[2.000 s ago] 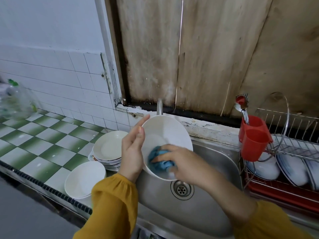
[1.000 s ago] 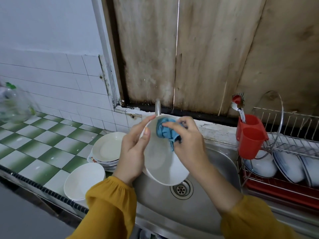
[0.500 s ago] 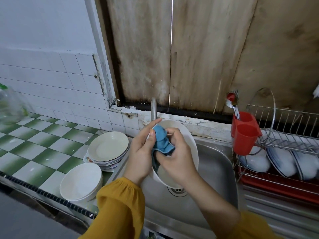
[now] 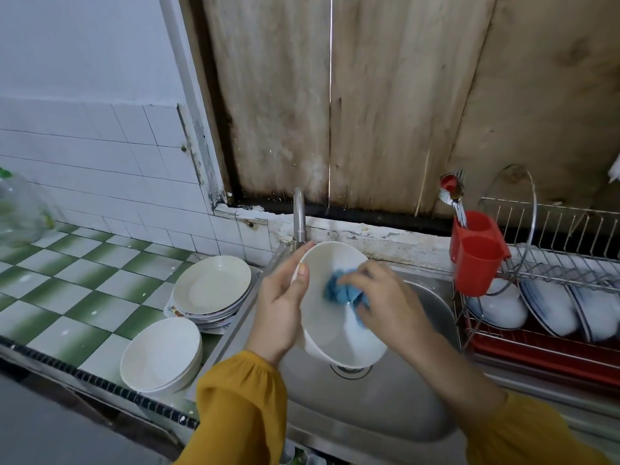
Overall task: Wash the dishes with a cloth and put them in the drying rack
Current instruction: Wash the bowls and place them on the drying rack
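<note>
Left hand (image 4: 281,307) grips the bowl (image 4: 330,333), right hand (image 4: 385,300) clutches the cloth (image 4: 337,292) inside: scrubbing. Suds unclear, so probably rinse next, then rack (image 4: 553,263).

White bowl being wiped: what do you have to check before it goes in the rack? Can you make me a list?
1. White bowl held safely: left hand grips its rim. Ok.
2. Blue cloth taken out of the bowl: right hand holds it inside. Not ok.
3. Bowl over the sink to catch drips. Ok.
4. Bowl clean and rinsed: no water shows at the tap. Cannot tell.
5. Free slot in the drying rack: the slots in view hold plates. Cannot tell.
</note>
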A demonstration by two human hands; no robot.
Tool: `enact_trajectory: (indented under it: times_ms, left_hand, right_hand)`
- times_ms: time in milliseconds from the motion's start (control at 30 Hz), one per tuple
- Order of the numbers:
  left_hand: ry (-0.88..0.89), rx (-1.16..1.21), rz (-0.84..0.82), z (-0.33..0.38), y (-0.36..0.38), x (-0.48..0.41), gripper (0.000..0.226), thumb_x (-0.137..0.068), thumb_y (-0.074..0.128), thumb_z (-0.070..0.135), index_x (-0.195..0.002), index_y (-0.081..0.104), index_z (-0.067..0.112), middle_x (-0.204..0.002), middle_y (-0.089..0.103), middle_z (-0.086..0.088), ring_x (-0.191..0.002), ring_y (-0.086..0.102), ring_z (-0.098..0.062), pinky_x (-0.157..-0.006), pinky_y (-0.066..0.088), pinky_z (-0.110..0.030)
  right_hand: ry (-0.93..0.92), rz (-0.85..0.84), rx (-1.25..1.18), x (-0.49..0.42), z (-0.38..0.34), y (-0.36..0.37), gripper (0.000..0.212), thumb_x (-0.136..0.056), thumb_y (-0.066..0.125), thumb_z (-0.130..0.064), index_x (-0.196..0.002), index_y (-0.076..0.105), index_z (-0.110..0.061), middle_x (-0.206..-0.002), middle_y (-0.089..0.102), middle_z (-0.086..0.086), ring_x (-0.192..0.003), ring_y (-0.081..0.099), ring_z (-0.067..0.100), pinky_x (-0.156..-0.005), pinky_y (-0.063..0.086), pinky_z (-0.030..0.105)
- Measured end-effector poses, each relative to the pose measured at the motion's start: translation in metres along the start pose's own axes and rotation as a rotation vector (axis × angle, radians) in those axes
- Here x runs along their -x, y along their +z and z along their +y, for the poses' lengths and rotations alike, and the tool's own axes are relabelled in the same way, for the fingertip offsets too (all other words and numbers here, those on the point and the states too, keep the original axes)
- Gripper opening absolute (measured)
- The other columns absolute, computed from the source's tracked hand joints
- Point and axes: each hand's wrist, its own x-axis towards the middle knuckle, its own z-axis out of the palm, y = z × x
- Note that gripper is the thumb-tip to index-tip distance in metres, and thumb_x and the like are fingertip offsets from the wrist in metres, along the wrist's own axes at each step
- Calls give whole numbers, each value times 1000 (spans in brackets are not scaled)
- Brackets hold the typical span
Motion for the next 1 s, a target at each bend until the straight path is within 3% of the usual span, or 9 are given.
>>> enact_trajectory:
  times_ms: [133,233,400,533,667,733,800,900,1000]
  left_hand:
    - [8,39,-65,3,16,5,38,-93,45,21,-126,59,9,-113,71,10,-113,63,-8,-89,49,-18]
    - [8,134,-72,4,16,6,33,-96,49,18,-125,58,6,-109,72,-2,-109,66,-14,-85,52,-20]
    - [-4,85,-84,0,13,11,37,-97,47,22,-129,57,5,-123,67,3,-114,62,-12,-92,49,-20]
    - [-33,95,-52,0,10,9,37,-92,48,24,-125,62,13,-118,70,-2,-111,65,-19,-94,53,-32]
    - [-14,76,-6,-1,-2,5,28,-95,52,27,-119,64,19,-106,73,14,-100,68,-8,-81,55,-25]
    - [-33,64,-34,-7,2,8,27,-97,50,24,-120,63,20,-107,71,19,-101,67,-6,-80,56,-25]
    - [-54,85,-74,-13,8,9,29,-99,50,22,-125,61,18,-114,70,13,-108,65,-10,-84,55,-26]
    - [-35,108,-131,-11,21,5,35,-97,48,22,-129,59,12,-122,68,-1,-117,62,-17,-93,51,-28]
    - [-36,165,-184,-9,26,1,32,-99,48,20,-127,59,12,-117,70,-2,-113,64,-17,-89,51,-23]
  right_hand:
    - [55,405,-468,-3,-17,9,48,-66,75,-1,-106,56,-21,-101,56,-4,-87,57,12,-73,51,28]
    - [22,159,-951,-3,-41,2,48,-70,76,-4,-102,52,-31,-99,59,-17,-94,61,6,-79,53,23]
    - [277,405,-881,-6,-38,6,43,-73,78,0,-95,53,-28,-94,63,-12,-91,61,-2,-77,51,18]
    - [108,-46,-1062,9,-48,14,46,-69,69,1,-100,56,-30,-96,66,-6,-95,65,11,-82,55,30]
    - [-32,-476,-366,18,-20,10,50,-69,67,-6,-100,60,-45,-103,64,-10,-100,60,13,-82,54,34]
    - [73,-339,-21,15,-8,7,49,-75,64,-8,-108,61,-44,-108,60,-9,-108,55,17,-80,51,33]
    - [207,14,7,13,-6,5,44,-78,67,-9,-113,62,-36,-110,55,-6,-105,54,21,-75,49,33]
    - [220,368,-399,11,-21,5,45,-69,78,-2,-106,59,-20,-102,59,-6,-93,60,17,-75,50,27]
    - [216,312,-764,14,-40,-3,44,-73,79,-3,-105,55,-22,-99,60,-16,-93,63,5,-75,54,20]
